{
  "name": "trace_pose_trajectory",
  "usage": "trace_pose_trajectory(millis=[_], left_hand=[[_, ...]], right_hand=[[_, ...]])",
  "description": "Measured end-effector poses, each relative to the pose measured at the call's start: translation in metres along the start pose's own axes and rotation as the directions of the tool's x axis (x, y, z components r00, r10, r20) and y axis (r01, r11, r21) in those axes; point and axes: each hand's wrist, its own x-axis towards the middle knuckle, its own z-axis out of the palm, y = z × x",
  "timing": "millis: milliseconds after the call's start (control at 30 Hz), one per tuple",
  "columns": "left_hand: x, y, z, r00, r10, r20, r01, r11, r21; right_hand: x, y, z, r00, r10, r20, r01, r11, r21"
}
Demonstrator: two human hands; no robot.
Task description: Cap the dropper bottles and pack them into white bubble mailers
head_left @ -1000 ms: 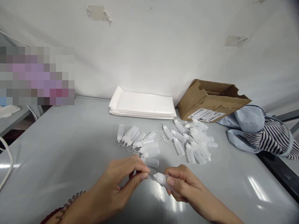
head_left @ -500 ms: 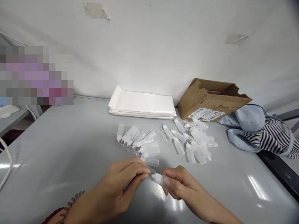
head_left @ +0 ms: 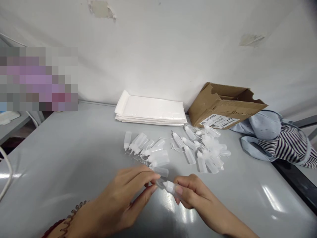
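My right hand (head_left: 192, 193) is closed around a small translucent dropper bottle (head_left: 177, 190), its white top (head_left: 169, 186) pointing left. At the bottle's tip, my left hand (head_left: 131, 193) pinches a small clear piece (head_left: 160, 183) between thumb and forefinger; its exact kind is hard to make out. Just beyond my left fingers lies a group of similar dropper bottles (head_left: 158, 158), with thin strings at their tips. Farther right, a bigger pile of such bottles (head_left: 210, 145) rests on the table.
White padded envelopes (head_left: 153, 109) are stacked against the wall. Beside them stands an open cardboard box (head_left: 223, 109) with a label. A blue and striped cloth bag (head_left: 282, 142) lies on the right of the grey table (head_left: 86, 145). A white cable (head_left: 7, 168) hangs at left.
My left thumb and forefinger have parted slightly around the clear piece. The held bottle has shifted a little right and up. Both bottle groups are unchanged.
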Motion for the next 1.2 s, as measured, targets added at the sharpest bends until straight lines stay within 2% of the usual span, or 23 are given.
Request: trace_pose_trajectory(millis=[200,400,567,733,867,1200], left_hand=[[0.0008,-0.0001,0.0000,0.998,-0.056,0.028,0.058,0.994,-0.094],[0.0026,0.0011,-0.0003,0.999,-0.043,0.031,0.047,0.989,-0.142],[0.0017,0.0010,0.0020,1.000,0.002,0.027,0.001,0.993,-0.119],[0.0028,0.0012,0.0027,0.997,0.073,-0.024,-0.074,0.995,-0.060],[0.0038,0.0029,0.0012,0.994,0.107,0.002,-0.107,0.994,-0.014],[0.0001,0.0047,0.0018,0.992,0.086,0.092,-0.083,0.996,-0.040]], right_hand=[[-0.0003,-0.0045,-0.0008,1.000,-0.004,0.025,0.004,1.000,0.001],[-0.0003,-0.0053,-0.0008,0.999,-0.001,0.037,0.003,0.999,-0.041],[0.0006,-0.0048,-0.0014,0.999,-0.004,0.036,0.007,0.997,-0.080],[0.0007,-0.0067,-0.0006,0.999,0.029,0.034,-0.025,0.993,-0.119],[-0.0011,-0.0086,0.0001,0.997,0.064,0.036,-0.058,0.987,-0.150],[0.0014,-0.0066,0.0005,0.995,0.063,0.074,-0.052,0.989,-0.138]])
